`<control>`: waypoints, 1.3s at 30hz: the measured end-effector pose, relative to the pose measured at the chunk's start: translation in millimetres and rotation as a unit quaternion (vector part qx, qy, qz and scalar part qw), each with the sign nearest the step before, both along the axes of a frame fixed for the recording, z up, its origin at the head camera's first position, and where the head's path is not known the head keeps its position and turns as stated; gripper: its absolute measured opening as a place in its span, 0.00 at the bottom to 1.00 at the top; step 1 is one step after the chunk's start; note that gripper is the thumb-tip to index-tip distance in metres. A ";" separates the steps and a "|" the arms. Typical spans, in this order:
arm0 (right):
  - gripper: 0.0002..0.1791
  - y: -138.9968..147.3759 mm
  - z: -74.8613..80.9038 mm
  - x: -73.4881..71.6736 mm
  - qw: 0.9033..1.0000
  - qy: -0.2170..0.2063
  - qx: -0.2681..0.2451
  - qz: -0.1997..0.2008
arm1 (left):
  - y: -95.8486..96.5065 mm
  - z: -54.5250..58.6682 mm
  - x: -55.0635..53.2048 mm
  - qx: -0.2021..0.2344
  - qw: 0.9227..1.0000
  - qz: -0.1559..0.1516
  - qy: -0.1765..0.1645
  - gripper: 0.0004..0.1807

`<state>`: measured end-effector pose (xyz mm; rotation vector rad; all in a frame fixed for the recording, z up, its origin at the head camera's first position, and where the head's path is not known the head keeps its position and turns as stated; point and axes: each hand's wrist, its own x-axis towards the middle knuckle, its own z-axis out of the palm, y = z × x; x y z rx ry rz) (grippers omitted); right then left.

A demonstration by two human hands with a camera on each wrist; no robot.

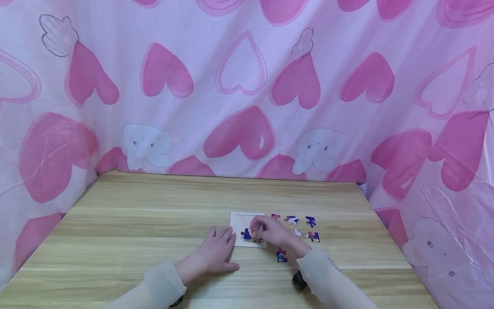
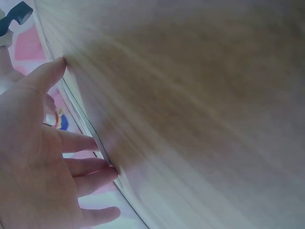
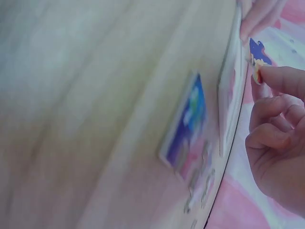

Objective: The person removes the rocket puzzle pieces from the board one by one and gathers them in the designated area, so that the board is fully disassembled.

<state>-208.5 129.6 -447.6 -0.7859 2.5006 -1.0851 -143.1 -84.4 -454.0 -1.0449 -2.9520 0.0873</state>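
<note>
In the head view, a white puzzle frame (image 1: 240, 219) lies flat on the table. My left hand (image 1: 217, 253) rests with spread fingers at its left edge, thumb out on the wood. The left wrist view shows those fingertips (image 2: 97, 181) along the frame's edge. Over the frame, my right hand (image 1: 272, 231) pinches a jigsaw piece (image 3: 258, 51), dark blue with yellow and orange, between thumb and fingertips. It is held up in the right wrist view. Part of the frame's lower right is hidden behind that hand.
Several loose jigsaw pieces lie right of the frame, among them a dark blue one (image 1: 310, 221) and a red and purple one (image 1: 313, 236). A blue-green piece (image 1: 281, 255) sits nearer, below my right wrist. A pink heart-print curtain (image 1: 239, 133) surrounds the wooden table (image 1: 154, 223).
</note>
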 end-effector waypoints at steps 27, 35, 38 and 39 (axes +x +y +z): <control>0.06 107.9 20.0 4.1 0.997 -0.068 -0.020 0.026 | -1.7 -2.9 -0.9 0.014 1.000 0.005 -0.020 0.47; 0.07 126.9 18.9 8.1 0.993 -0.109 -0.015 0.051 | -1.7 -2.5 -0.4 0.021 0.999 0.011 -0.032 0.47; 0.07 130.7 19.5 10.6 0.990 -0.137 0.000 0.034 | -1.7 -2.6 -0.4 0.022 0.999 0.012 -0.033 0.47; 0.07 131.8 19.6 11.3 0.989 -0.143 0.005 0.031 | -1.8 -2.6 -0.4 0.022 0.999 0.012 -0.033 0.47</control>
